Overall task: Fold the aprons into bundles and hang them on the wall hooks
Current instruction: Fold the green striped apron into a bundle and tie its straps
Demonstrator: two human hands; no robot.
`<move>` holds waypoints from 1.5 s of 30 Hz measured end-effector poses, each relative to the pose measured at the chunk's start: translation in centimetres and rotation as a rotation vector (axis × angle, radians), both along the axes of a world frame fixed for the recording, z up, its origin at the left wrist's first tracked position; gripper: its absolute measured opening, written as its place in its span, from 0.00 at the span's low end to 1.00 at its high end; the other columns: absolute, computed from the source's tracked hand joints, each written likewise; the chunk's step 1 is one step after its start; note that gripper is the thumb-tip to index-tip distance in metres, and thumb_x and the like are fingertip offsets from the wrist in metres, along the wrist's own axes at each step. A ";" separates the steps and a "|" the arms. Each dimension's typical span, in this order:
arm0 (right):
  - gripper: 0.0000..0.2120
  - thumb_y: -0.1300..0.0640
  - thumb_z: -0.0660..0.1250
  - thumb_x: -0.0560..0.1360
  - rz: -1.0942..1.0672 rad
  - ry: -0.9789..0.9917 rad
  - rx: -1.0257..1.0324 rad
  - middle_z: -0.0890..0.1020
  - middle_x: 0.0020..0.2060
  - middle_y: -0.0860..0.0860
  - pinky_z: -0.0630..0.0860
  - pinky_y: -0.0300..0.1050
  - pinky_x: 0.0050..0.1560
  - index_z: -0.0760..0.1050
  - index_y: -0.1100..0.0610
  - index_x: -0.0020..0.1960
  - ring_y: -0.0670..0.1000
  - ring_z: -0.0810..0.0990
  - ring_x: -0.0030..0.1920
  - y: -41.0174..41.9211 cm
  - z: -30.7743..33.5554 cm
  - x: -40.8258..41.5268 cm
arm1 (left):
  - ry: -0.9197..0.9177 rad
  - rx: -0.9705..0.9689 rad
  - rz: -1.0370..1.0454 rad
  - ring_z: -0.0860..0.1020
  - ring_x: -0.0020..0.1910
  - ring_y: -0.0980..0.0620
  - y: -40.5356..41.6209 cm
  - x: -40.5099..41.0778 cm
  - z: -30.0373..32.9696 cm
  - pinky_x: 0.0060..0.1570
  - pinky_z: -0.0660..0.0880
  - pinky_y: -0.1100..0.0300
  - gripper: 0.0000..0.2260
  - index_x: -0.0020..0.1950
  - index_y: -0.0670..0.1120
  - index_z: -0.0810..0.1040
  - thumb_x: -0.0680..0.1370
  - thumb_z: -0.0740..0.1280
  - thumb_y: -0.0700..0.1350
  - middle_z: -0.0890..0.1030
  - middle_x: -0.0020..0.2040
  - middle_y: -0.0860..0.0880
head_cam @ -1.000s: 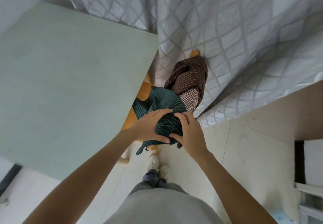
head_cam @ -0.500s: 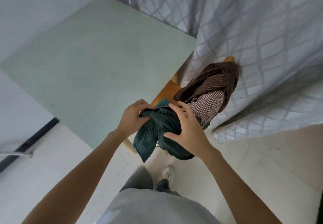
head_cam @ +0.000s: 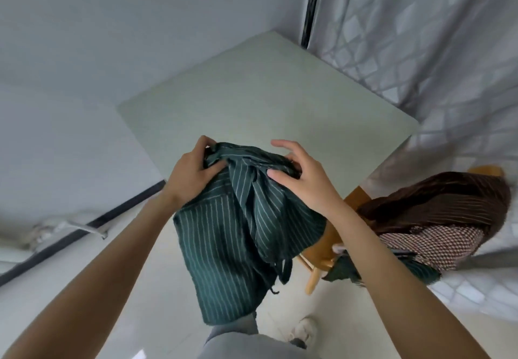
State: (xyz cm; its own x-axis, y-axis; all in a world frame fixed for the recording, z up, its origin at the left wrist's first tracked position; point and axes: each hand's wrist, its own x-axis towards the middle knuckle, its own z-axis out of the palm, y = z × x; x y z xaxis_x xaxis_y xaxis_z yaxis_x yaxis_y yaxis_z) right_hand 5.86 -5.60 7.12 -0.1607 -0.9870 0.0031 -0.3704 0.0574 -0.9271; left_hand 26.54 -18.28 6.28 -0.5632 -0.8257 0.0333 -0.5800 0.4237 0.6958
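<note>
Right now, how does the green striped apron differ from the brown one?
The green striped apron is held up in the air, gripped by the left hand and right hand; the brown apron lies untouched on the wooden chair. Green is unfurled and hanging; brown is bunched. Both are pinstriped.

The pale green tabletop (head_cam: 266, 100) lies bare beyond the 2 hands, open to a reach from the near side, with the wall hemming it on the left and the patterned curtain (head_cam: 437, 50) on the far right. To the right, a wooden chair (head_cam: 322, 249) draped with a brown striped apron (head_cam: 437, 204) crowds the table's near right corner. The hanging green striped apron (head_cam: 232, 246) blocks the floor straight below.
</note>
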 end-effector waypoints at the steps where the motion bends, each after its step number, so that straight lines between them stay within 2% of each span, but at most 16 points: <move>1: 0.21 0.52 0.69 0.75 0.013 -0.012 -0.002 0.80 0.49 0.46 0.72 0.33 0.55 0.69 0.44 0.65 0.41 0.78 0.51 -1.8 0.5 0.2 | -0.019 -0.093 -0.009 0.76 0.36 0.44 -2.0 0.4 0.8 0.38 0.70 0.53 0.14 0.57 0.44 0.67 0.77 0.66 0.49 0.79 0.43 0.47; 4: 0.17 0.53 0.69 0.75 0.003 -0.013 -0.031 0.79 0.55 0.41 0.71 0.35 0.59 0.73 0.48 0.63 0.39 0.76 0.56 -7.7 1.5 0.7 | -0.098 -0.321 -0.052 0.77 0.39 0.46 -8.9 0.9 2.8 0.38 0.67 0.57 0.19 0.60 0.44 0.69 0.75 0.68 0.51 0.79 0.45 0.49; 7: 0.12 0.54 0.68 0.75 -0.136 0.097 -0.107 0.80 0.53 0.44 0.73 0.41 0.59 0.77 0.50 0.58 0.42 0.77 0.55 -12.0 1.5 0.1 | -0.109 -0.441 -0.113 0.78 0.45 0.48 -13.7 -0.1 3.2 0.41 0.71 0.57 0.20 0.61 0.46 0.70 0.74 0.69 0.54 0.80 0.52 0.50; 11: 0.06 0.58 0.67 0.76 -0.346 0.315 -0.130 0.81 0.47 0.47 0.72 0.42 0.55 0.79 0.56 0.52 0.48 0.78 0.50 -14.9 -0.4 -2.3 | -0.077 -0.358 -0.286 0.76 0.52 0.48 -16.8 -2.5 0.3 0.50 0.73 0.55 0.24 0.66 0.48 0.69 0.73 0.70 0.53 0.77 0.56 0.49; 13: 0.07 0.57 0.66 0.76 -0.364 0.458 -0.011 0.80 0.48 0.50 0.70 0.45 0.55 0.80 0.56 0.52 0.52 0.76 0.51 -14.9 -2.9 -4.0 | -0.124 -0.236 -0.357 0.74 0.57 0.48 -17.1 -3.3 -2.5 0.53 0.72 0.55 0.29 0.70 0.50 0.66 0.72 0.72 0.51 0.74 0.61 0.49; 16: 0.07 0.55 0.67 0.76 -0.354 0.643 0.169 0.79 0.52 0.53 0.69 0.51 0.57 0.80 0.55 0.51 0.58 0.74 0.54 -13.9 -7.4 -5.7 | -0.288 -0.065 -0.389 0.74 0.59 0.49 -17.6 -3.0 -7.3 0.53 0.72 0.55 0.31 0.72 0.54 0.61 0.73 0.70 0.51 0.69 0.68 0.50; 21: 0.08 0.56 0.68 0.74 -0.281 0.828 0.426 0.80 0.54 0.53 0.69 0.54 0.58 0.80 0.56 0.51 0.57 0.73 0.59 -11.4 -11.4 -6.4 | -0.461 0.036 -0.353 0.77 0.51 0.52 -18.6 -1.6 -12.9 0.51 0.74 0.55 0.24 0.71 0.54 0.63 0.77 0.65 0.54 0.69 0.68 0.51; 23: 0.10 0.57 0.69 0.74 -0.309 0.875 0.374 0.80 0.53 0.53 0.69 0.54 0.57 0.79 0.57 0.55 0.57 0.74 0.58 -11.5 -11.9 -5.7 | -0.490 0.038 -0.378 0.76 0.54 0.51 -19.1 -1.3 -14.0 0.52 0.74 0.55 0.24 0.71 0.53 0.64 0.77 0.65 0.53 0.69 0.68 0.50; 25: 0.12 0.58 0.70 0.73 -0.296 0.903 0.235 0.80 0.51 0.53 0.71 0.52 0.55 0.77 0.57 0.56 0.57 0.75 0.55 -12.2 -12.3 -4.5 | -0.523 0.029 -0.408 0.72 0.62 0.50 -19.5 -1.3 -15.0 0.56 0.74 0.54 0.24 0.71 0.54 0.65 0.76 0.66 0.53 0.69 0.69 0.51; 28: 0.15 0.57 0.74 0.69 -0.071 0.944 0.130 0.80 0.47 0.52 0.74 0.49 0.48 0.78 0.57 0.54 0.55 0.78 0.48 -13.7 -13.4 -1.9 | -0.607 0.021 -0.438 0.66 0.68 0.50 -19.7 -1.2 -16.0 0.63 0.70 0.51 0.26 0.71 0.55 0.64 0.75 0.68 0.53 0.68 0.70 0.52; 31: 0.24 0.54 0.80 0.60 0.078 0.987 0.293 0.81 0.45 0.53 0.76 0.51 0.45 0.79 0.56 0.54 0.57 0.79 0.45 -14.7 -15.4 -0.3 | -0.710 -0.089 -0.371 0.67 0.67 0.49 -19.6 -0.9 -16.3 0.66 0.65 0.50 0.24 0.70 0.54 0.66 0.76 0.67 0.52 0.70 0.68 0.52; 33: 0.27 0.54 0.82 0.56 0.087 1.033 0.400 0.82 0.46 0.56 0.77 0.53 0.46 0.79 0.57 0.53 0.58 0.80 0.46 -15.0 -16.3 -0.2 | -0.690 -0.157 -0.288 0.71 0.63 0.49 -19.6 -0.5 -16.3 0.62 0.68 0.52 0.18 0.67 0.53 0.70 0.77 0.65 0.50 0.75 0.64 0.52; 36: 0.16 0.59 0.79 0.62 0.022 1.037 0.341 0.83 0.39 0.53 0.76 0.52 0.46 0.80 0.57 0.48 0.57 0.82 0.41 -15.5 -16.5 -1.0 | -0.549 -0.153 -0.231 0.77 0.53 0.50 -20.0 0.3 -15.8 0.48 0.74 0.55 0.11 0.60 0.52 0.77 0.79 0.63 0.49 0.80 0.54 0.52; 39: 0.07 0.61 0.73 0.70 -0.036 0.960 0.233 0.83 0.35 0.51 0.75 0.49 0.45 0.81 0.57 0.48 0.54 0.81 0.35 -16.0 -15.7 -1.9 | -0.399 -0.177 -0.268 0.79 0.47 0.49 -20.3 1.8 -15.6 0.40 0.75 0.57 0.08 0.55 0.49 0.81 0.77 0.66 0.47 0.82 0.46 0.51; 42: 0.09 0.60 0.65 0.77 -0.046 0.828 0.236 0.84 0.39 0.51 0.72 0.46 0.44 0.79 0.57 0.56 0.52 0.80 0.34 -16.5 -14.6 -2.5 | -0.372 -0.183 -0.330 0.80 0.43 0.48 -20.2 2.8 -15.9 0.38 0.74 0.58 0.07 0.52 0.47 0.82 0.76 0.67 0.46 0.83 0.43 0.50; 45: 0.14 0.59 0.60 0.80 -0.025 0.638 0.293 0.81 0.34 0.50 0.68 0.41 0.32 0.72 0.54 0.64 0.48 0.74 0.29 -16.5 -13.9 -2.1 | -0.329 -0.250 -0.284 0.80 0.44 0.45 -19.3 3.5 -16.4 0.43 0.76 0.53 0.07 0.53 0.45 0.81 0.76 0.68 0.44 0.83 0.44 0.48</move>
State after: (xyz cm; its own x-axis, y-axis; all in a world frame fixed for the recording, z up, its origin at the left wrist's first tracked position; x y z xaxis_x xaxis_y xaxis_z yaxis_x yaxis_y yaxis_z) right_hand 3.77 -22.14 -6.75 -0.2385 -0.9576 -0.1618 -0.8322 0.2874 -0.4743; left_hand 30.00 -37.63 -10.14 -0.7785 -0.6277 -0.0068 -0.5892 0.7270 0.3526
